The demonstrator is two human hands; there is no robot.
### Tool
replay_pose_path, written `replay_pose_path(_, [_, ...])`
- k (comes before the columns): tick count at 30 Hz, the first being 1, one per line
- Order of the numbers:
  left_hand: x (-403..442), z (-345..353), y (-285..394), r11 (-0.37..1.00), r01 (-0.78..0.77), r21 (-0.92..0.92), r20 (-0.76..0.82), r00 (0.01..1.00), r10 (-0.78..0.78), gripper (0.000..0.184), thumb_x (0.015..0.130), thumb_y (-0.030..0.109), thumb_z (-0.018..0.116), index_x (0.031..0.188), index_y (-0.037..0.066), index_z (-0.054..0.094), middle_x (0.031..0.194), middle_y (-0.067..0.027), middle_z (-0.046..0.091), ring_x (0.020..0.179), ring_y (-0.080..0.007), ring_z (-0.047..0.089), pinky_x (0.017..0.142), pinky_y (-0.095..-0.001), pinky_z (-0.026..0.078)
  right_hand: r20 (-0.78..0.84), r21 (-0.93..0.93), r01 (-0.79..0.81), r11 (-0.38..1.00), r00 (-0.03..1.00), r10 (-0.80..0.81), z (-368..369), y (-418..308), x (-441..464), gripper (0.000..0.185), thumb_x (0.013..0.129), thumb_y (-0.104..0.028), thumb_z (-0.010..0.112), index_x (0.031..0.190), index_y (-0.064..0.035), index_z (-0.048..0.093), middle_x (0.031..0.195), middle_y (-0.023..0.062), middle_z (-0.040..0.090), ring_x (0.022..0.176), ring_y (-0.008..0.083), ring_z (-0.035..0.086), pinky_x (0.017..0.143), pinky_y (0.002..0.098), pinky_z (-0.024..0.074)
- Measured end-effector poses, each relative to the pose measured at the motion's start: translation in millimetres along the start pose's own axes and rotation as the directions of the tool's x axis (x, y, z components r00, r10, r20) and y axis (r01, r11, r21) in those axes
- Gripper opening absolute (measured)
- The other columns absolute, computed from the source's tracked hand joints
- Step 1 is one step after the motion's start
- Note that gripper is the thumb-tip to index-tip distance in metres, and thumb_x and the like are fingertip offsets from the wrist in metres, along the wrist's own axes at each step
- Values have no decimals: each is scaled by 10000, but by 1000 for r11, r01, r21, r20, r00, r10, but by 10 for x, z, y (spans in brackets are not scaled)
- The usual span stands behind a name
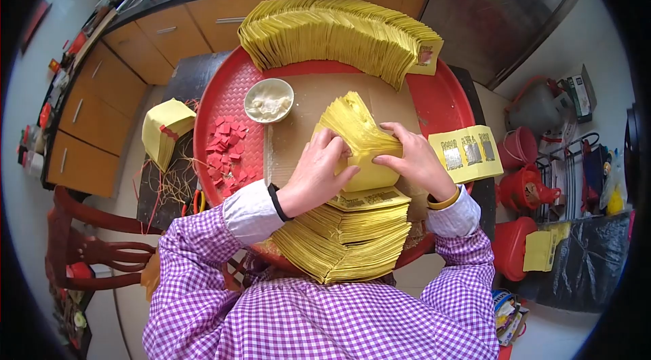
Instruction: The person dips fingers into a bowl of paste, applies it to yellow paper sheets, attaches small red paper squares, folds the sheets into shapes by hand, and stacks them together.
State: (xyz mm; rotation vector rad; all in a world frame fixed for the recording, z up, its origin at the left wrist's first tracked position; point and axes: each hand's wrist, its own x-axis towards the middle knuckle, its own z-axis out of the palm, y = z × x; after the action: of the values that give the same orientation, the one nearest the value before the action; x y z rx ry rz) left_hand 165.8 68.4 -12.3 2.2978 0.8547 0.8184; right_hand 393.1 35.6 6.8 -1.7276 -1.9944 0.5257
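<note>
Over the middle of the tray, a fanned bundle of folded yellow paper [352, 122] stands between my hands. My left hand [314, 171] is closed at its left side, fingers curled and thumb pointing inward. Gripping the right side, my right hand [415, 162] has its thumb on the front face and its fingers over the edge. Just below lies a large stack of yellow paper [339, 238], fanned in layers near my body, with a printed sheet [366, 198] on top. A white bowl of pale paste [269, 100] and scattered red paper pieces [227, 149] are left of my hands.
The round red tray [456, 94] carries a cardboard sheet [285, 139]. A long curved row of yellow paper [325, 34] lines its far side. Printed yellow sheets [468, 154] lie right; a yellow paper bundle [166, 133] stands left. A wooden chair [102, 251] is at left.
</note>
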Motion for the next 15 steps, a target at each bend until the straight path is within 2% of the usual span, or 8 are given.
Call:
replay_pose_path(9, [74,7,-57,994,4,109,43,999,-8,216,785,114,729,879,52,544,1055,-112,488,966,-268,471,879,-383,391,67,52,-44,998,997,41,3,-22,18,606,764,-252,769,1264,-10,525,1188,184,662,1014,350,667,872,417,510])
replay_pose_path(13, [119,-8,-203,961,276,-12,177,947,-270,266,776,153,757,892,48,541,1065,-109,484,977,-253,468,895,-386,383,90,91,35,995,995,-44,33,-10,62,616,754,-220,768,1272,-12,508,1193,195,656,1041,366,656,878,426,510])
replay_pose_path(15, [168,-47,-286,945,327,-2,183,929,-321,284,773,154,760,914,50,536,1068,-108,482,976,-251,471,898,-383,387,111,81,37,996,993,-46,26,-10,87,620,750,-211,769,1275,-13,505,1188,197,656,1039,366,655,872,424,512])
